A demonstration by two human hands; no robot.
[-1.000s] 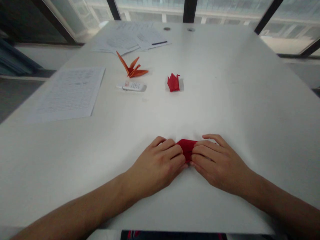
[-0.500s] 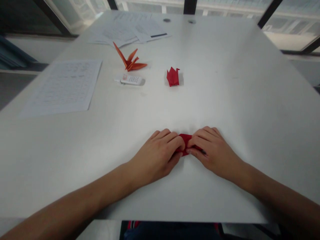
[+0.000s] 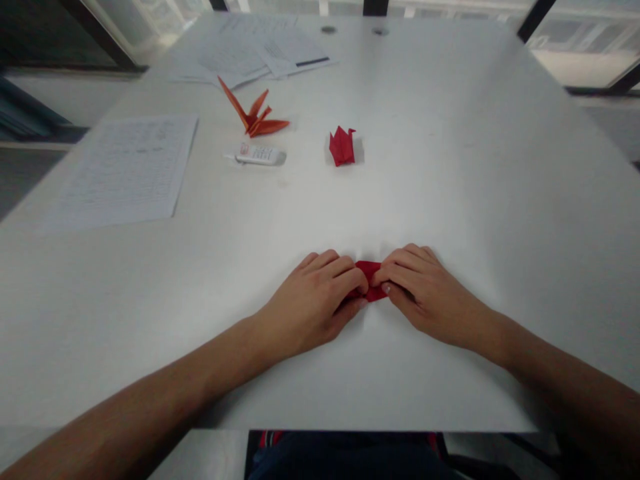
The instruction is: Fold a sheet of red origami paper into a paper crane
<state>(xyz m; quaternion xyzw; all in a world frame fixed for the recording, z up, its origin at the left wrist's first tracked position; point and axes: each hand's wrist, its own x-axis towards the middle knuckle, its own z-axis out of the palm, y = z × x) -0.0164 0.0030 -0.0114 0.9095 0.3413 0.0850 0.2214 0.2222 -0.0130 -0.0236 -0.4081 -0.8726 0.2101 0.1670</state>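
Observation:
A small folded piece of red paper (image 3: 373, 291) lies on the white table between my two hands, largely covered by fingers. My left hand (image 3: 320, 293) is closed on its left part, with curled fingers on top and the thumb at the near edge. From the other side, my right hand (image 3: 425, 293) pinches the right part, its index finger and thumb close together on the paper. Farther off stands a red origami crane (image 3: 343, 147). To its left is an orange origami crane (image 3: 255, 120) with long pointed wings.
A white tube with a pointed nozzle, perhaps glue (image 3: 257, 155), lies just in front of the orange crane. A printed sheet (image 3: 125, 170) rests at the left, and more papers (image 3: 240, 50) overlap at the back. The table's near edge (image 3: 375, 430) runs before my lap.
My right thumb has shifted slightly rightward along the red paper, showing more of its near edge. My left hand keeps its hold. The whole view has shifted a little.

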